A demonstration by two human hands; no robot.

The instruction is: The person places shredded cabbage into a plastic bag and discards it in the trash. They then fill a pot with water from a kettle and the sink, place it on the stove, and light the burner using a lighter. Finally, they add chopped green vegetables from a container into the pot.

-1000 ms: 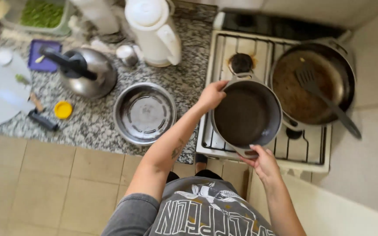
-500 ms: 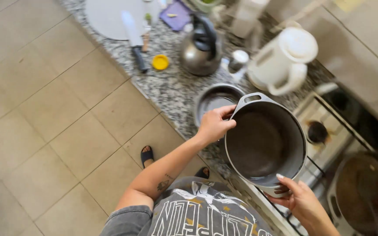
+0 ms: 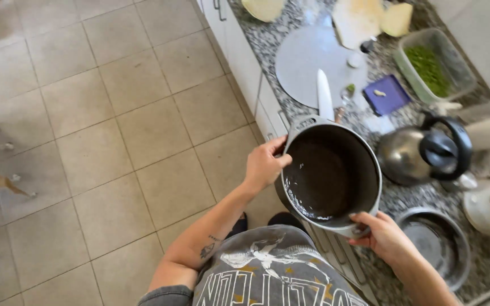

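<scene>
Pot (image 3: 331, 175), round and deep with a dark matte inside and a grey rim, is held in the air at the edge of the speckled granite surface (image 3: 267, 39), partly over the tiled floor (image 3: 114, 130). A little liquid glistens at its bottom. The left hand (image 3: 265, 165) is closed around the rim by one loop handle; the right hand (image 3: 385, 238) is closed on the opposite handle. Behind the pot lie a white knife (image 3: 324, 95) on a round pale board (image 3: 307, 62), a purple square lid (image 3: 387, 94) and a clear tub (image 3: 435, 62) of chopped greens. To the right stand a shiny steel kettle (image 3: 421, 156) with a black handle and a steel bowl (image 3: 435, 243).
</scene>
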